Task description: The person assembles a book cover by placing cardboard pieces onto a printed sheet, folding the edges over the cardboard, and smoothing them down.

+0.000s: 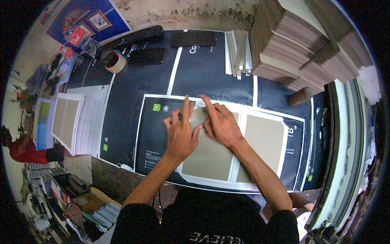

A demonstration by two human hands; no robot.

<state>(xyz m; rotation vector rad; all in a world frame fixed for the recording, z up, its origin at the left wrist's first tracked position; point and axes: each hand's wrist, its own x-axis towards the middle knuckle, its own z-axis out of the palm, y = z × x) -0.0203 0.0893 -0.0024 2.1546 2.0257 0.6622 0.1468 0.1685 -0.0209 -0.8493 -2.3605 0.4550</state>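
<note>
A book cover blank lies before me: a white sheet with two grey boards, the left board [207,162] and the right board [265,142], and a narrow strip between them. My left hand [180,132] is over the left board's left edge, fingers spread and raised. Beside it, my right hand [222,125] rests near the board's upper part, index finger stretched toward the sheet's far edge and the other fingers bent. A crumpled white fold of the sheet [199,105] shows between the fingertips. Neither hand visibly holds anything. The board's upper left corner is partly hidden by the hands.
At left stands a stack of finished cover blanks [87,122]. A tape roll [115,63], a phone [146,57] and a dark flat case [193,39] lie at the back. Grey strips [239,53], stacked boards [284,44] and a brown cylinder [300,96] are at right.
</note>
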